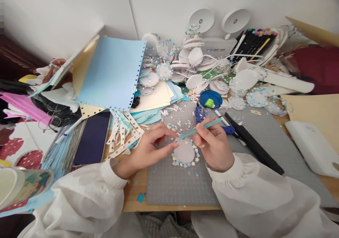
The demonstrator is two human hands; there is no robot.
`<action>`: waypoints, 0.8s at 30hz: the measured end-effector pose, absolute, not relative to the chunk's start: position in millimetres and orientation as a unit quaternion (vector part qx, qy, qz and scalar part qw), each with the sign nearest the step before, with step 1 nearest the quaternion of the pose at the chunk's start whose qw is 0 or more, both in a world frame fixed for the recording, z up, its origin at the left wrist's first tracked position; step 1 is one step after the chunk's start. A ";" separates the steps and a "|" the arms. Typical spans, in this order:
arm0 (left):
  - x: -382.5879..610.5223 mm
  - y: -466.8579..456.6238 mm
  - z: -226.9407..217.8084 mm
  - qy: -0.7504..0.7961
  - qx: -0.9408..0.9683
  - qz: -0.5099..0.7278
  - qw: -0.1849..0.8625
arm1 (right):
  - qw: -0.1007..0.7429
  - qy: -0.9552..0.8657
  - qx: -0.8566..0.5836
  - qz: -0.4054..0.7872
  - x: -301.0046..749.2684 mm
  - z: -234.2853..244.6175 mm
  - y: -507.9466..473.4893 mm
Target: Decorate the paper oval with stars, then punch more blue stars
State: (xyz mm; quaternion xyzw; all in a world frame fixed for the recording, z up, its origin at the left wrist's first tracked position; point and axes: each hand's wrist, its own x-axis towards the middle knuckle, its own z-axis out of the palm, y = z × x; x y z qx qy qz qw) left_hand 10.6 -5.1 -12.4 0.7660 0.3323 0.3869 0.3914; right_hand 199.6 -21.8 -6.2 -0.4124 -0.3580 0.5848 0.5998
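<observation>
A small round white disc [184,152] ringed with tiny blue and white flowers lies on the grey cutting mat [172,185]. My left hand [148,149] rests beside it, with the fingers stretched out and the tips pressing the disc's left edge. My right hand [214,144] is closed on a thin teal pen-like tool [201,127], which is held like a pencil. The tool's tip points left, down at the disc's upper left rim.
A dark phone [92,139] lies left of the mat. Blue and cream paper sheets [111,75] pile at the back left. A blue lid [210,99], many decorated discs [255,98], markers [254,41] and a black ruler [254,144] crowd the back and right. A white box [312,147] sits far right.
</observation>
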 end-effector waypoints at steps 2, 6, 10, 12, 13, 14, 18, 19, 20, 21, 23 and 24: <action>11.8 -5.4 -12.0 0.333 0.746 0.398 0.417 | 0.599 -0.370 -0.415 0.577 198.7 -6.1 -22.0; 14.1 -6.0 -12.6 0.346 0.713 0.407 0.454 | 0.601 -0.380 -0.421 0.563 197.7 -5.1 -21.9; 14.8 -5.4 -14.9 0.354 0.676 0.407 0.502 | 0.606 -0.387 -0.415 0.557 198.1 -5.5 -22.2; 14.8 -4.9 -15.5 0.357 0.659 0.407 0.522 | 0.609 -0.396 -0.410 0.551 198.4 -6.6 -22.9; 14.8 -4.7 -15.5 0.359 0.650 0.408 0.531 | 0.610 -0.402 -0.409 0.546 198.5 -7.3 -23.3; 14.8 -4.5 -15.2 0.360 0.642 0.409 0.539 | 0.611 -0.410 -0.408 0.540 198.7 -8.1 -23.8; 15.3 -4.2 -12.7 0.368 0.625 0.404 0.557 | 0.611 -0.434 -0.410 0.520 199.2 -10.3 -24.8; 15.4 -4.2 -12.1 0.371 0.624 0.403 0.558 | 0.612 -0.436 -0.411 0.517 199.4 -10.3 -24.8; 15.4 -4.2 -11.7 0.373 0.623 0.402 0.558 | 0.614 -0.436 -0.411 0.514 199.6 -10.1 -24.6; 15.3 -4.2 -11.5 0.376 0.623 0.399 0.558 | 0.617 -0.435 -0.411 0.511 199.9 -9.7 -24.2; 15.0 -4.3 -11.6 0.378 0.623 0.395 0.559 | 0.627 -0.431 -0.409 0.504 200.6 -8.8 -23.3; 14.9 -4.4 -11.8 0.379 0.624 0.391 0.560 | 0.631 -0.430 -0.407 0.502 201.0 -8.4 -22.8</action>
